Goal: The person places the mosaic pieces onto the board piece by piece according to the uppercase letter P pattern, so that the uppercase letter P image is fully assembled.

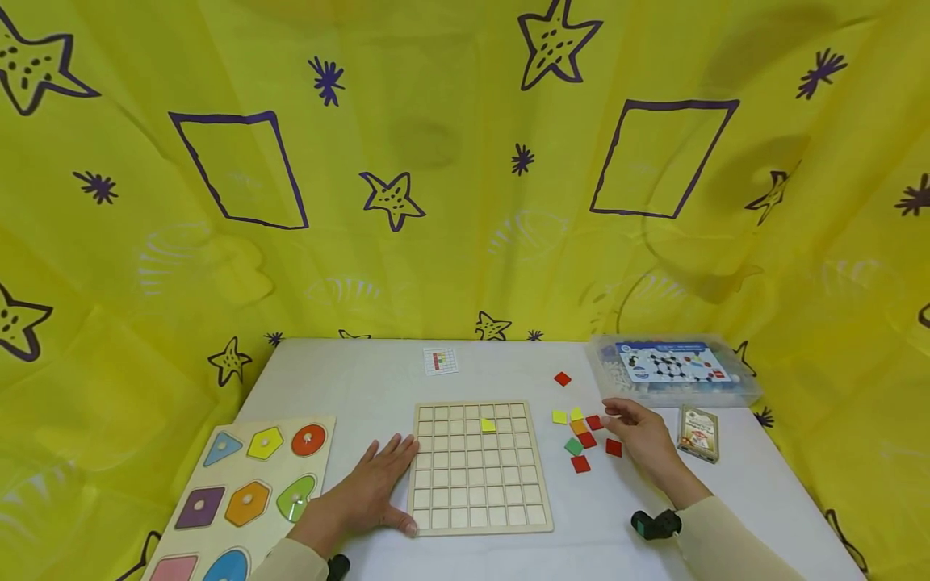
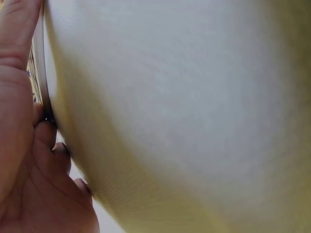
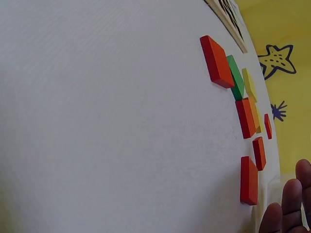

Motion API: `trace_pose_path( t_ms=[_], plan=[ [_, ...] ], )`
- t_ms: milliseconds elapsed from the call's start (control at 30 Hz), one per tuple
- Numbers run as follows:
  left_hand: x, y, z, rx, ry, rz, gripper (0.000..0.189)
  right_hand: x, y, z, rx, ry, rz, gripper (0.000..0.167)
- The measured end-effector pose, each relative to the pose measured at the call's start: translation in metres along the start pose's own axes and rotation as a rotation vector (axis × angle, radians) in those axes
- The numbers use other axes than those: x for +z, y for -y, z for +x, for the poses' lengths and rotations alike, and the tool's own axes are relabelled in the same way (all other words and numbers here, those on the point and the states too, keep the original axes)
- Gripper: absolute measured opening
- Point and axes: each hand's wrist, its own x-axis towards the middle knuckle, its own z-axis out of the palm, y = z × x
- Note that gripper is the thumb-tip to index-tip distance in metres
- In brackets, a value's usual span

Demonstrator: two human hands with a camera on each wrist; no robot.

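A wooden grid board (image 1: 475,478) lies in the middle of the table, with a yellow tile (image 1: 488,426) in one of its upper cells. My left hand (image 1: 366,492) rests along the board's left edge, fingers and thumb extended. To the right of the board is a loose group of tiles: several red ones, a green tile (image 1: 574,446), an orange tile (image 1: 577,428) and two yellow pieces. My right hand (image 1: 647,440) hovers at the right side of this group, fingers loosely bent. Its fingertips are close to a red tile (image 1: 594,422). In the right wrist view another red tile (image 3: 249,180) lies beside the fingers.
A printed grid card (image 1: 440,361) lies behind the board, and a single red tile (image 1: 563,378) sits apart. At left is a shape puzzle board (image 1: 279,470) with knobbed pieces. A clear plastic box (image 1: 668,363) and a small card box (image 1: 699,434) stand at right.
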Motion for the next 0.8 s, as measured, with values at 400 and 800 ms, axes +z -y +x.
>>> trace_pose_path(
  t_ms=[400, 800],
  plan=[
    [-0.001, -0.002, -0.001, -0.007, 0.002, -0.015, 0.134, 0.008, -0.003, 0.005, -0.029, 0.066, -0.016, 0.036],
    [-0.003, -0.004, -0.001, -0.012, 0.006, -0.025, 0.134, 0.026, -0.001, 0.009, -0.136, 0.047, -0.262, 0.023]
  ],
)
